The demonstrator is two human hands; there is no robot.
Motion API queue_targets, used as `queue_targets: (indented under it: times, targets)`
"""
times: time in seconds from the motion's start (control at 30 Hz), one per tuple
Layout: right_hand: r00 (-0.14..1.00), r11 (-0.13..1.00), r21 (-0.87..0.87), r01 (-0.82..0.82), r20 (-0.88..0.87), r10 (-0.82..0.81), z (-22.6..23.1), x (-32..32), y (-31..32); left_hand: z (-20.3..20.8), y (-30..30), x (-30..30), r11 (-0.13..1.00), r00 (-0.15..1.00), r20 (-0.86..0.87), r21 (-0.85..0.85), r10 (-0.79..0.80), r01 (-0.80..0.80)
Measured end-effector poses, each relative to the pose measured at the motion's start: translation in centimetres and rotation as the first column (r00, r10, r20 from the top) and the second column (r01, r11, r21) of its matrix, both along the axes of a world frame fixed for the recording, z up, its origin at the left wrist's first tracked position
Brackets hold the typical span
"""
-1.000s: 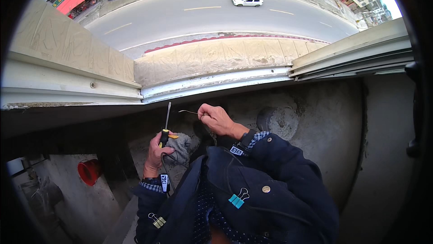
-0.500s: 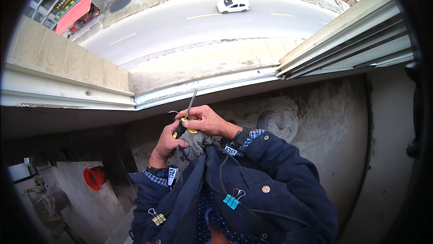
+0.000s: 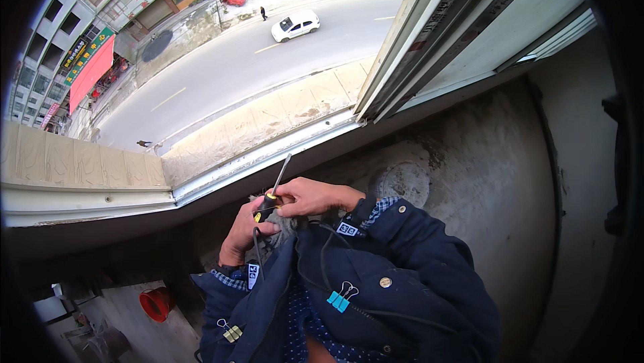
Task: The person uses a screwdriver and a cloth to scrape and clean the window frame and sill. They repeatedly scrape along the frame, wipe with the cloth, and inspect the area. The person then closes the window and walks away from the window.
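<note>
A screwdriver (image 3: 280, 176) with a black and yellow handle stands tilted between my hands, its metal shaft pointing up and away toward the window frame. My left hand (image 3: 245, 229) is closed around the handle from the left. From the right, the closed fingers of my right hand (image 3: 308, 195) press at the top of the handle, where the shaft begins. A thin strand crosses near these fingertips; what it belongs to is too small to tell. Bunched grey cloth (image 3: 287, 227) lies under both hands, against my dark jacket, partly hidden by them.
Ahead runs the white window frame (image 3: 261, 155) with its ledge outside. Sliding panes (image 3: 429, 48) stand at the right. Below lies a street with a white car (image 3: 295, 26). A red bucket (image 3: 157, 304) is at lower left. Black cords and clips (image 3: 339, 300) hang on my jacket.
The view has turned, so window and street appear tilted and shifted left. My hands sit slightly lower in the picture, still at the screwdriver. The yellow loop beside the handle no longer shows.
</note>
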State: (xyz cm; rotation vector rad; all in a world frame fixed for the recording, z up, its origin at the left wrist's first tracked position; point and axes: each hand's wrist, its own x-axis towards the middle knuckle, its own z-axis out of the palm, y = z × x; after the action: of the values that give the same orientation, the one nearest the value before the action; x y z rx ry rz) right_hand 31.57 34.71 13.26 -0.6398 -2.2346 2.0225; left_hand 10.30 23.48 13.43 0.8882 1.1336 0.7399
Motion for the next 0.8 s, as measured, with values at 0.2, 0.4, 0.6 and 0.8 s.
queue_targets:
  times: [0.2,0.4,0.6,0.8]
  targets:
    - [0.978,0.974,-0.133,0.184,-0.078,-0.196,-1.1,4.8,0.7,0.0,2.3,2.8,0.995,0.991,-0.096,0.042,-0.091,0.095]
    - [0.828,0.794,-0.278,0.54,0.008,-0.561,-2.4,9.2,1.0,0.7,3.5,4.6,0.999,0.997,0.077,-0.053,-0.001,0.005]
    - [0.549,0.547,0.06,0.835,-0.022,-0.836,-2.8,12.6,2.2,0.1,5.5,4.0,0.989,0.986,0.159,-0.134,-0.04,0.062]
    - [0.295,0.289,0.088,0.953,-0.061,-0.954,-4.1,11.3,3.6,-0.6,6.8,0.6,0.988,0.98,0.183,-0.118,-0.078,0.101]
